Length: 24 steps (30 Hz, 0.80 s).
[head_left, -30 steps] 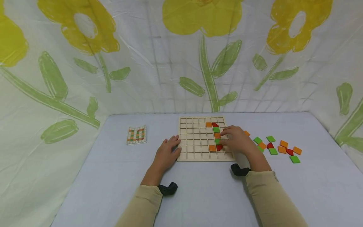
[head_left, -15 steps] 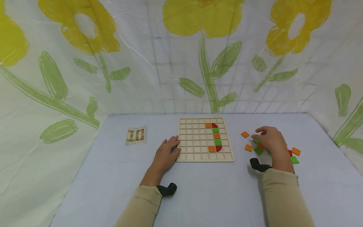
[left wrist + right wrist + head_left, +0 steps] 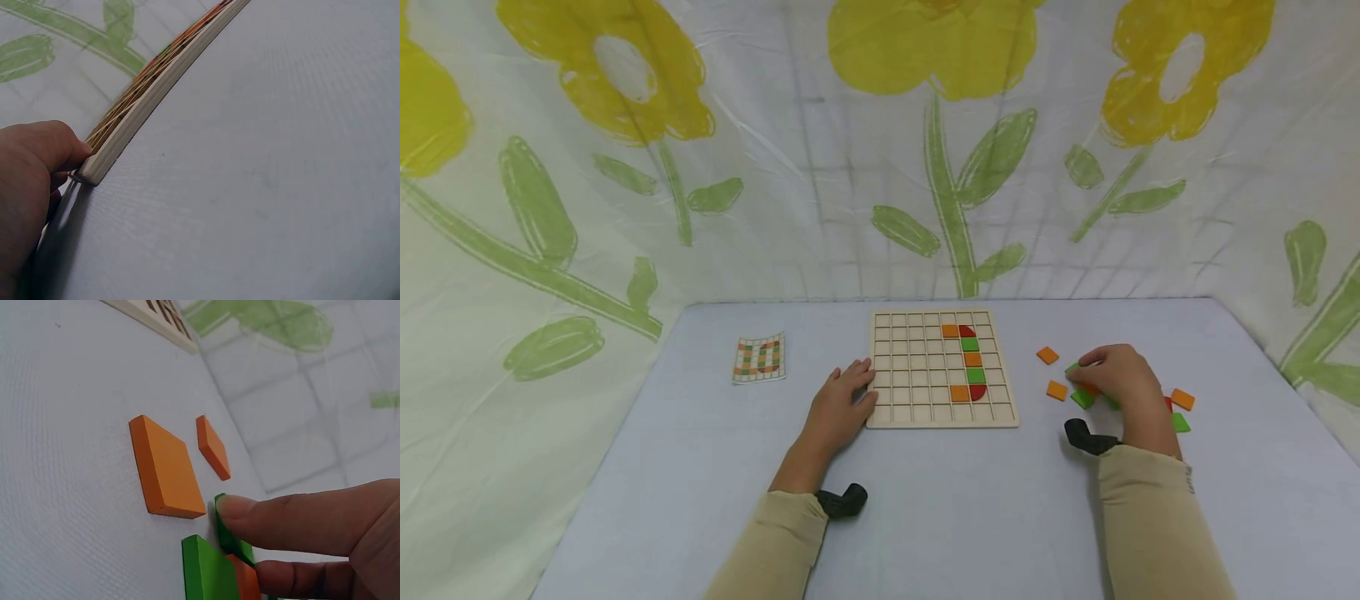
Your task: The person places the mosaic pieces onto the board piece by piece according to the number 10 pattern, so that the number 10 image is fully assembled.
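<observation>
My left hand (image 3: 837, 410) rests on the left edge of a wooden grid board (image 3: 917, 412), its fingers relaxed. The left wrist view shows the thumb on top of the board's corner (image 3: 100, 170). Orange, green and red tiles form a hooked line in the board's right half, such as an orange tile (image 3: 973, 359) and a red quarter-round tile (image 3: 977, 392). Right of the board, my right hand (image 3: 1122, 382) reaches down into loose tiles. Its thumb and a finger pinch a green tile (image 3: 224, 528), partly covered by the thumb.
Two orange tiles (image 3: 1057, 390) (image 3: 167, 470) lie between board and right hand. Under and beyond that hand are more tiles, including a green one (image 3: 1181, 422) and an orange one (image 3: 1183, 399). A small printed pattern card (image 3: 759, 358) lies at the left. A flowered cloth (image 3: 842, 242) hangs behind the table.
My right hand has left the board, moved right to the loose tiles and lowered onto them. One orange tile now lies apart, nearer the board. My left hand stays in place.
</observation>
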Tool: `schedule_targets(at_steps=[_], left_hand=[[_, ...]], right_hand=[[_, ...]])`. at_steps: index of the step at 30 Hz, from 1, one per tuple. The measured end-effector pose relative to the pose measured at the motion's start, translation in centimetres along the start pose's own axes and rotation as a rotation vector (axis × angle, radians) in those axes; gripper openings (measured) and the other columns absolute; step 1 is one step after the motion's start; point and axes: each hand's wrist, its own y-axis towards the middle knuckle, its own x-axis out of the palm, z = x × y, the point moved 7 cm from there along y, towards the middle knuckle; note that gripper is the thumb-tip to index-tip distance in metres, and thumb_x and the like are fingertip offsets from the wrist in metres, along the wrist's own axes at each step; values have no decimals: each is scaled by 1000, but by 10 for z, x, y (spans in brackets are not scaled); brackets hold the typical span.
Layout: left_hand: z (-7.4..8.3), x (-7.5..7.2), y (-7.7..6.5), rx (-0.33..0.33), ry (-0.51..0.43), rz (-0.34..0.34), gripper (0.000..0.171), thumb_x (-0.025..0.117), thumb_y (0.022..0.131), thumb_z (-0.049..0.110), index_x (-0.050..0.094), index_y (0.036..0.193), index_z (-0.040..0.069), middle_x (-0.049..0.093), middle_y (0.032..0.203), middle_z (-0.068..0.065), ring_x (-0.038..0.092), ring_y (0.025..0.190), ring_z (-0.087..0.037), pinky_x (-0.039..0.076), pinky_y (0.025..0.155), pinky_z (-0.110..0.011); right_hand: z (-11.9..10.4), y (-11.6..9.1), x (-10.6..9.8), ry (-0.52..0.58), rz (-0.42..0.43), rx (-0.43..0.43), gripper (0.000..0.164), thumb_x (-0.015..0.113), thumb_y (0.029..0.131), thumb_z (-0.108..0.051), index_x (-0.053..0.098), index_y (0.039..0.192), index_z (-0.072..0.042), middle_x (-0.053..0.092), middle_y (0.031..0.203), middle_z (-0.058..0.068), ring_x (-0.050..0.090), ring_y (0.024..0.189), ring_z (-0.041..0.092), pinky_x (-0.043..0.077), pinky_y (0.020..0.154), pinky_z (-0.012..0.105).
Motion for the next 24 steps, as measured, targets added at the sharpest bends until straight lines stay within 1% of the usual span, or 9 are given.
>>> schedule_targets(at_steps=[6,9,11,13,17,19,21,22,24], left_hand=[[-1,1,0,-2,-1,-2,43,61,97,22,59,137,7,49,150,-2,41,142,-21,23,124,-40],[-1,1,0,1,-3,-1,43,61,96,22,59,136,6,49,150,-2,41,142,-21,23,124,-40],[-1,1,0,3,1,1,43,61,96,22,59,136,7,49,149,-2,41,142,-21,24,124,-40],[-1,1,0,5,7,2,43,61,96,23,59,136,7,49,149,-2,41,142,-21,24,124,-40],[0,0,1,4,8,6,43,61,96,22,59,136,7,49,149,-1,41,142,-20,24,124,-40],[-1,-1,1,3,5,7,42,61,96,22,60,136,7,50,149,-2,41,142,-21,24,124,-40],[-1,-1,0,-2,2,7,42,61,96,22,60,135,7,49,149,-1,41,142,-20,23,124,-40],[-1,-1,0,-3,2,7,42,62,96,22,60,135,7,49,149,-1,41,142,-20,23,124,-40],[-1,0,0,-3,2,6,42,62,96,22,60,136,7,49,149,-1,41,142,-20,23,124,-40]], right_hand=[[-9,2,5,5,-18,-14,57,70,87,-40,62,126,1,60,122,24,51,105,38,49,83,46],[-13,1,5,9,-27,-37,57,68,89,-41,61,128,0,60,124,25,52,104,37,50,84,47],[-12,0,2,6,-16,-46,57,64,92,-43,59,130,-1,57,127,26,54,104,37,51,84,48],[-7,-2,-5,8,25,-38,58,58,95,-45,56,133,-1,54,130,28,55,104,38,51,84,49],[17,-8,-22,27,142,78,67,48,97,-54,48,140,-3,43,139,31,43,114,50,45,81,54],[29,-12,-29,39,170,137,73,46,95,-58,45,143,-3,39,143,31,35,117,54,42,79,57],[38,-15,-33,44,160,161,75,47,94,-59,44,143,-2,42,141,32,37,118,53,42,80,58],[41,-16,-34,56,144,165,76,48,94,-59,43,143,-1,44,140,32,39,118,52,42,83,60],[47,-19,-37,64,112,172,78,49,94,-59,41,143,2,42,140,35,39,118,52,44,89,62]])
